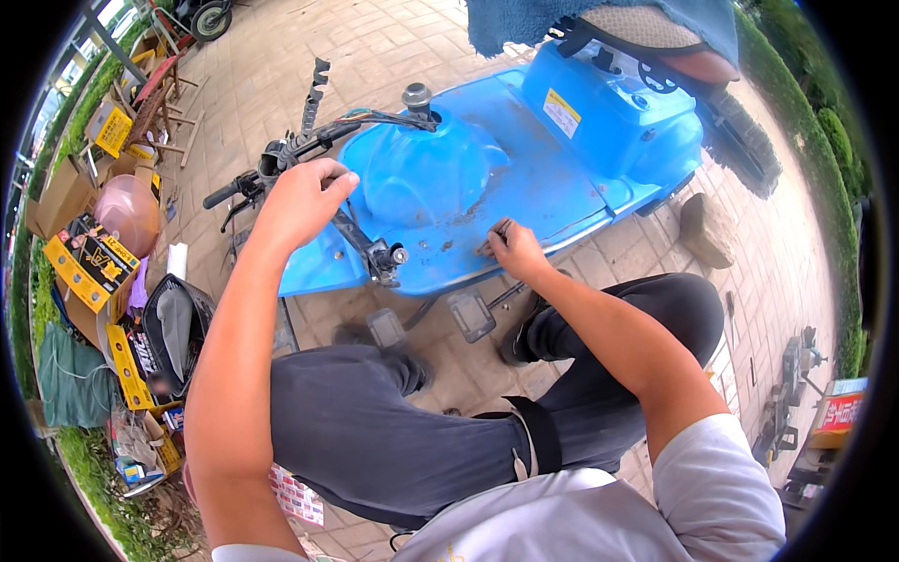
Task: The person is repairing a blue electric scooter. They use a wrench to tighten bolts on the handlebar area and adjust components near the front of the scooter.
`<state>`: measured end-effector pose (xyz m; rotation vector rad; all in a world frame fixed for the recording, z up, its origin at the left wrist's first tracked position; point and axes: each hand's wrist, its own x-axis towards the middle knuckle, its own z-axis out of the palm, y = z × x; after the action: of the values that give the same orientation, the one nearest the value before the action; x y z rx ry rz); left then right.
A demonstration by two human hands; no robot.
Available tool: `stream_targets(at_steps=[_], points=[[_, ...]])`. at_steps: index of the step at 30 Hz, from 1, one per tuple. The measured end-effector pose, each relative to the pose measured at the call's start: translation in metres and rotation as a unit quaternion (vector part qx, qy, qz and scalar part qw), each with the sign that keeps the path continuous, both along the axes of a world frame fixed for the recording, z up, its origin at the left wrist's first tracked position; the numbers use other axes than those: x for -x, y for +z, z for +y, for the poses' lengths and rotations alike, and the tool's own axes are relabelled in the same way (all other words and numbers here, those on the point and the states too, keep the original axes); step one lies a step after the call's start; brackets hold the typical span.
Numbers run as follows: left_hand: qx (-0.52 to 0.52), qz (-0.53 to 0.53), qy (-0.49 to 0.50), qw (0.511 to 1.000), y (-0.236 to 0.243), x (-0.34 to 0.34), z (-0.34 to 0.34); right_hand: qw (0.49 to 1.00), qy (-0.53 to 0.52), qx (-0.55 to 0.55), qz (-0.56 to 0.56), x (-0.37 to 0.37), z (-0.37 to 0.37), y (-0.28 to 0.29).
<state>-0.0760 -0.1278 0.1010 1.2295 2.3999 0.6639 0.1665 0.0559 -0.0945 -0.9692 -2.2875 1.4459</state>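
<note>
The blue plastic body of a small ride-on vehicle lies before me, dusty and smudged with dirt. My left hand is closed over the middle of its black handlebar; some of its fingers are hidden. At the near edge of the blue floor panel, my right hand has its fingers pinched together low against the surface. Whatever they hold is too small to make out. Beyond my left hand, a bundle of wires runs to a metal steering tube, and black spiral wrap sticks up.
A seat draped with a blue towel is at the far right, above a blue rear housing. A rock lies near it. Cardboard boxes and a black crate crowd the left. Metal tools lie right on paving.
</note>
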Motion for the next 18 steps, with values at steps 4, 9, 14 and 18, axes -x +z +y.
stream_targets(at_steps=[4,9,14,18], points=[[-0.023,0.003,-0.006,1.000,-0.002,0.000,0.001,0.978,0.069,-0.192,-0.036,-0.001,-0.009,-0.003],[-0.026,-0.011,0.001,1.000,-0.001,-0.002,0.001,0.999,0.009,0.017,-0.049,0.008,-0.005,0.018],[-0.003,-0.015,0.003,1.000,0.001,-0.003,0.002,0.999,-0.014,0.041,-0.001,-0.004,0.010,-0.009],[-0.010,-0.013,-0.001,1.000,0.001,-0.004,-0.001,1.000,0.008,0.002,0.001,-0.003,0.001,0.001]])
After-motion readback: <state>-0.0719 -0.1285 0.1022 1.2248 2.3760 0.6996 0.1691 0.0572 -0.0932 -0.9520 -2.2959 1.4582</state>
